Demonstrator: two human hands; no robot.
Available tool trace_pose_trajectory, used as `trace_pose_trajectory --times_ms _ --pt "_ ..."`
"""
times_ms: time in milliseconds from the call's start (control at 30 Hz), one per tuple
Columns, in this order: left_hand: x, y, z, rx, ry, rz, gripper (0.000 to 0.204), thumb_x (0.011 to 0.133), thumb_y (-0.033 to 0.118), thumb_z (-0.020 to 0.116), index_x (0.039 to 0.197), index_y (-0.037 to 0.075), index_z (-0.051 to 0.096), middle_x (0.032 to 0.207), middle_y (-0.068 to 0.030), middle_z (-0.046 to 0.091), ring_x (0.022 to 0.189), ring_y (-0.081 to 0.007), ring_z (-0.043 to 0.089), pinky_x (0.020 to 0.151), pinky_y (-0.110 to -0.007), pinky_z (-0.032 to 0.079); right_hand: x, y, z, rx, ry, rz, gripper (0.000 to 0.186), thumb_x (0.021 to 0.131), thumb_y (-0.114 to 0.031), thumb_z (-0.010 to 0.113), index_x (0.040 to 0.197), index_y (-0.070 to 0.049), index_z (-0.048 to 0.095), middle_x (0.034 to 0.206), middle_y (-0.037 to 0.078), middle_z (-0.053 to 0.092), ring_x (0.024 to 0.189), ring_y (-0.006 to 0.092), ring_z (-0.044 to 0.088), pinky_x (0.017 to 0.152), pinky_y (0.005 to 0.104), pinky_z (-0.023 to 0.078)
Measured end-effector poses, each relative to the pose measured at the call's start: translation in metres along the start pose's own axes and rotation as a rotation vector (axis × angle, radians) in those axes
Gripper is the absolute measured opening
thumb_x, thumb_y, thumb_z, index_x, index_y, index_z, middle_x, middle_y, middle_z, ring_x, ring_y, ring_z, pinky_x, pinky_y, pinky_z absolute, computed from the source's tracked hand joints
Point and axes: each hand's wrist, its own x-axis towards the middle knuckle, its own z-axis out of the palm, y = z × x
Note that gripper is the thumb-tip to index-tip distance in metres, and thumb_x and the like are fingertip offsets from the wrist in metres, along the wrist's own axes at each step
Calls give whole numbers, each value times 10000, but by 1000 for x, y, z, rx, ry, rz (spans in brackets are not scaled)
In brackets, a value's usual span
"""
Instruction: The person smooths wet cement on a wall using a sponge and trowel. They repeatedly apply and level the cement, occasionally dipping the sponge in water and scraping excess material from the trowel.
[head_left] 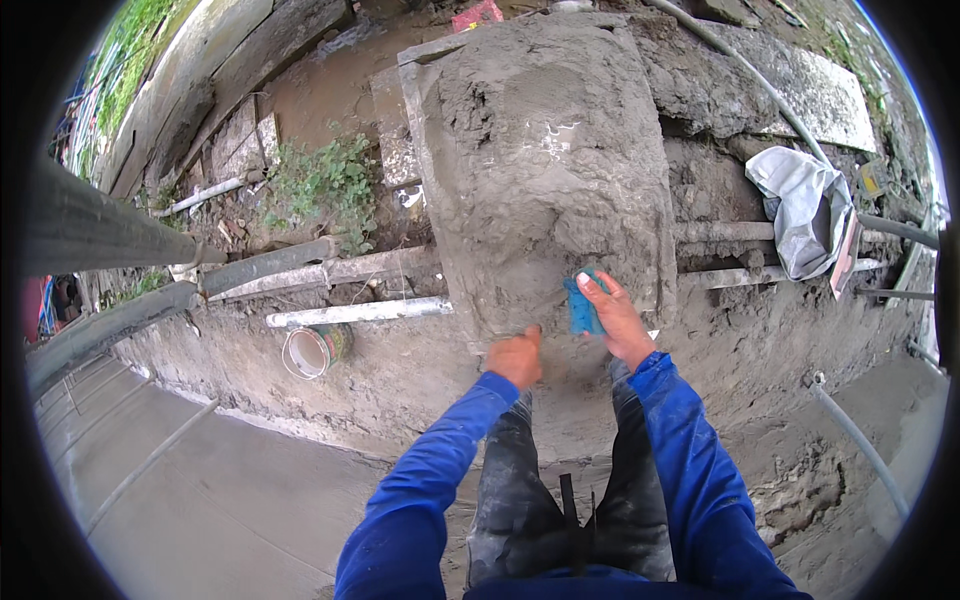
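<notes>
My right hand [622, 322] grips a blue sponge [583, 308], thumb on top, over the near part of a board spread with wet grey mortar. To its left is my left hand [515, 358], fingers curled in and knuckles toward the mortar's near edge. Whether anything is inside those curled fingers is hidden. Ahead of both hands the mortar [540, 170] lies thick and lumpy, rough at the far end and smoother close to me. A raised board edge [425, 160] runs along its left side.
A small bucket [306, 352] lies left of my legs, below a pale pipe [360, 311]. Metal poles [110, 335] cross on the left. At right a grey-white sack [800, 210] hangs by pipes. Green weeds [325, 185] grow at left; a smooth grey slab [230, 500] lies lower left.
</notes>
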Motion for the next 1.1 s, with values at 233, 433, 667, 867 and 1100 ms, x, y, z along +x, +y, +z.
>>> trace_pose_trajectory --times_ms 233,433,667,867,1100 --pt "-47 -83 -9 -61 158 -286 319 854 183 614 1114 26 519 857 -262 705 803 -447 698 738 -544 548 43 15 41 -513 139 -366 541 921 -427 707 1218 17 616 973 37 655 814 134 596 732 292 488" --pt "-92 -92 39 -286 160 -472 369 849 200 620 1149 7 524 864 -267 703 820 -453 693 763 -544 541 23 4 54 -486 -89 -241 451 945 -387 688 1199 -20 621 1013 18 633 923 92 559 820 255 471" --pt "-15 -100 120 -584 270 -572 400 770 148 637 1110 -45 552 879 -234 711 899 -415 698 834 -467 542 -23 68 -34 -255 39 -202 456 959 -393 690 1236 -38 619 984 -14 625 903 78 549 807 253 472" --pt "72 -10 58 -1001 284 -469 391 758 158 650 1076 -54 567 878 -278 697 863 -409 711 792 -488 549 -61 73 -98 -163 163 -88 435 973 -385 683 1232 -42 618 996 -25 616 900 47 537 795 233 470" --pt "77 36 -14 -108 199 -161 336 772 110 655 1067 -1 538 878 -266 708 846 -422 715 770 -508 565 -63 50 -111 -129 145 -169 457 970 -356 696 1270 -27 592 1041 -9 626 918 43 550 794 243 485"
